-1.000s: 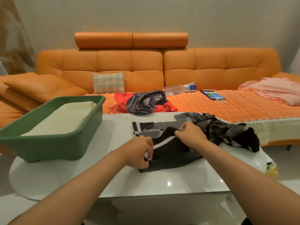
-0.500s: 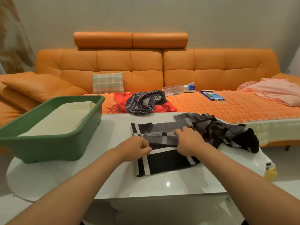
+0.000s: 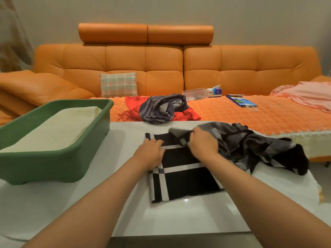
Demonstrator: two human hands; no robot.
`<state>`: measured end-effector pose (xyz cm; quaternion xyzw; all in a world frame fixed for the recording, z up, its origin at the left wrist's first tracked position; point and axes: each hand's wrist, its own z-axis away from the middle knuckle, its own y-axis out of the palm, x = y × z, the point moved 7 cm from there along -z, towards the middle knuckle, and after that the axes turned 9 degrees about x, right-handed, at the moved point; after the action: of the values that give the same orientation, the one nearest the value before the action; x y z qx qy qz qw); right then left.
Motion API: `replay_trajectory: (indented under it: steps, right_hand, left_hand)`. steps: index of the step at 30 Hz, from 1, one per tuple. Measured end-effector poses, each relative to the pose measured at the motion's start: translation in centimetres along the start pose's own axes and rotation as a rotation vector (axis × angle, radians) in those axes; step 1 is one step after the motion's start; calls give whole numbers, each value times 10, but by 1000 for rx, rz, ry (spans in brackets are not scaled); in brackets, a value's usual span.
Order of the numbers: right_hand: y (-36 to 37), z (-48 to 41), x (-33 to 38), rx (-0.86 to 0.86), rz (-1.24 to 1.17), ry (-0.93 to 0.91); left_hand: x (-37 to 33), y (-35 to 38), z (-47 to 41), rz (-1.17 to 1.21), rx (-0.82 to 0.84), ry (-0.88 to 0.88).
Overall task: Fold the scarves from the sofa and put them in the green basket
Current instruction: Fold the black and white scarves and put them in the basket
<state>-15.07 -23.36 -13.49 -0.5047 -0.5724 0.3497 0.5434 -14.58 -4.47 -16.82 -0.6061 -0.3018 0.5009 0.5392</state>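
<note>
A black, grey and white checked scarf (image 3: 186, 183) lies on the white table (image 3: 89, 212), one end flat in front of me and the rest bunched to the right. My left hand (image 3: 149, 154) rests on the flat part's left edge with its fingers curled. My right hand (image 3: 203, 144) grips a grey fold of the same scarf and holds it raised. The green basket (image 3: 53, 158) stands at the table's left with a folded cream scarf (image 3: 59, 127) inside. A navy striped scarf (image 3: 161, 109) lies on a red scarf (image 3: 188, 114) on the sofa.
The orange sofa (image 3: 250, 68) runs behind the table. On its seat lie a plaid cushion (image 3: 118, 85), a clear plastic box (image 3: 194, 93), a tissue box (image 3: 215, 91), a blue paper bag (image 3: 240, 102) and pink cloth (image 3: 304, 93). The table's right edge ends near the bunched scarf.
The scarf's near end has been spread flat towards me. My right hand has moved back and to the right, lifting a grey fold. My left hand has shifted to the flat part's left edge.
</note>
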Motion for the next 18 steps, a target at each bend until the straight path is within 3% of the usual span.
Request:
replay_trajectory:
  steps: [3,6,8,10,13,16,18]
  right_hand:
    - [-5,-18,-41,27,28,267]
    - [5,-26,-60,138,125,352]
    - [14,-30,-62,179,128,339]
    - [19,-37,-59,150,80,294]
    - [15,-44,-57,-6,-72,188]
    - [-1,-41,-59,-220,-181,90]
    - [-3,-41,-59,-244,-188,61]
  left_hand:
    - [-2,-5,-10,-188,-28,-27]
    - [-4,-7,-21,-246,-123,-39]
    - [0,1,-28,-186,-104,-21]
    - [9,14,-34,-131,27,-27]
    - [24,23,-37,-147,174,-74]
    - [31,22,-38,-229,178,-110]
    - [32,22,-39,-267,187,-136]
